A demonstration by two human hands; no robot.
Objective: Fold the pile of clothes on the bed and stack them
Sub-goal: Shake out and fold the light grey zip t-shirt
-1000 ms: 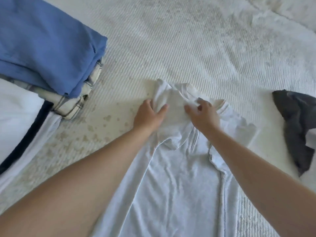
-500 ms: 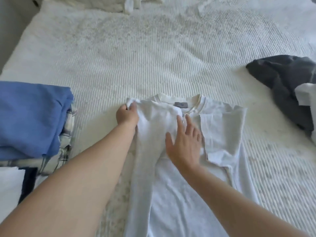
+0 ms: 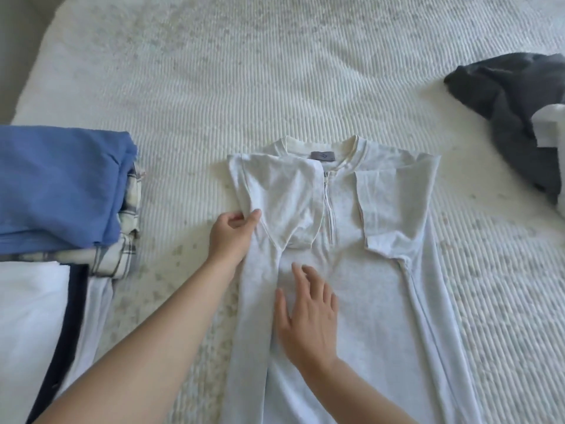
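A pale grey zip-neck shirt (image 3: pixel 376 270) lies flat on the white bed (image 3: pixel 244 87), neck away from me, with both sleeves folded inward over the chest. My left hand (image 3: pixel 232 237) pinches the shirt's left folded edge just below the sleeve. My right hand (image 3: pixel 308 310) lies flat with spread fingers on the shirt's middle. At the left sits a stack of folded clothes, a blue garment (image 3: pixel 58 185) on top of a plaid one (image 3: pixel 122 255).
A crumpled dark grey garment (image 3: pixel 513 111) with a bit of white cloth (image 3: pixel 550 127) lies at the right edge. White fabric with a navy stripe (image 3: pixel 46 332) lies at lower left. The bed's left edge runs along the upper left.
My left hand slid down the shirt's left edge from the shoulder. My right hand moved down from the chest to the middle. The left sleeve now lies folded over the chest.
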